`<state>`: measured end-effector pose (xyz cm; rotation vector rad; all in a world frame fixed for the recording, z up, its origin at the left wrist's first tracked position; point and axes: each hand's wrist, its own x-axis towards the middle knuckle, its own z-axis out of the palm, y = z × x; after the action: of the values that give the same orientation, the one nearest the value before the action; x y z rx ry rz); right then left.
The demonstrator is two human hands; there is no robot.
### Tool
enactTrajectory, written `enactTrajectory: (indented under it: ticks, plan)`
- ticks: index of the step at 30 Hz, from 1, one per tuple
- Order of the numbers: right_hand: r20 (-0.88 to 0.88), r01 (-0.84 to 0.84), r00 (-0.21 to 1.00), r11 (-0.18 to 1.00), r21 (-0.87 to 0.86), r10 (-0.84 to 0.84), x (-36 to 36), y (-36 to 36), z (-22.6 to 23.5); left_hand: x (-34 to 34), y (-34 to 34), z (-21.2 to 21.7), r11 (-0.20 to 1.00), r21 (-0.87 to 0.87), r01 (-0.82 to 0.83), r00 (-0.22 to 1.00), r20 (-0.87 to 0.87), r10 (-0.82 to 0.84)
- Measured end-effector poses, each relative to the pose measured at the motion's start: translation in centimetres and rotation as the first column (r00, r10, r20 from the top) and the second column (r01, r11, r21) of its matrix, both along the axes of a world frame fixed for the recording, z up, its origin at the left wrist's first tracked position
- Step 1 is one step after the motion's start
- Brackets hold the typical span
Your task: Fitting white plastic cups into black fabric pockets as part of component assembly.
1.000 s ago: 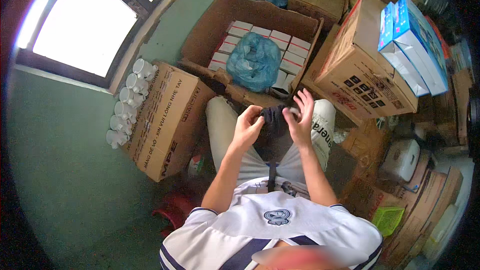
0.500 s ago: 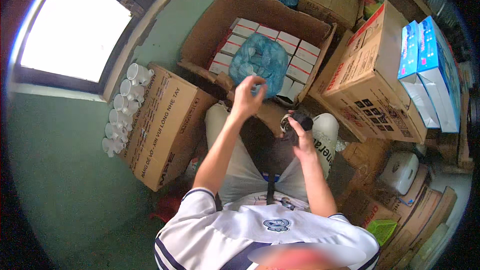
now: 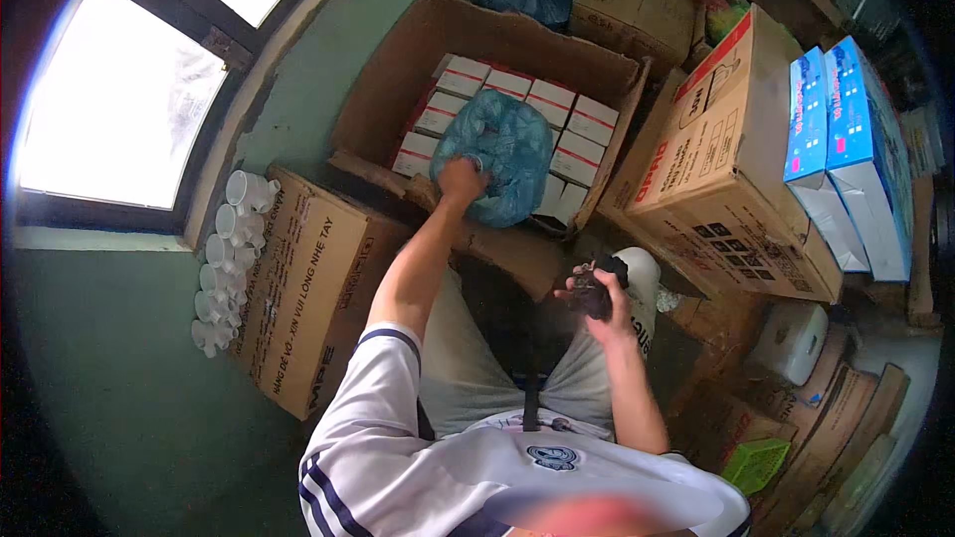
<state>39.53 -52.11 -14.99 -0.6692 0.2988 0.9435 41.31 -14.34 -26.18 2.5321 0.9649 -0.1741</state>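
Observation:
A thin blue plastic bag with pale pieces inside rests on rows of small white boxes in an open cardboard carton. At the bag's left side, my left hand is curled in against the plastic. What its fingers hold, if anything, is hidden. My right hand is closed round a dark object over my right knee. That object is black and brown with some shiny parts; its kind is unclear.
White plastic cups or fittings line the edge of a closed carton at left. On the right, a tall carton bears blue-and-white packages. A green basket and a white container lie lower right.
My left hand has moved from above the near edge of the blue bag to its left side, against the plastic. My right hand has turned the dark object and lowered it slightly.

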Motion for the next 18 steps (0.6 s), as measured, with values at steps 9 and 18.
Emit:
enactTrajectory:
  ticks: [9,18]
  plan:
    - [0.002,0.012,1.000,0.999,0.035,-0.012,-0.7,0.5,2.7,-2.8,4.1,-3.4,0.960,-0.214,-0.182,0.908,0.339,0.248]
    - [0.536,0.103,0.833,0.913,-0.395,0.138,-2.2,0.6,6.4,-8.8,-3.8,8.3,0.110,-0.987,0.120,0.427,0.151,0.892]
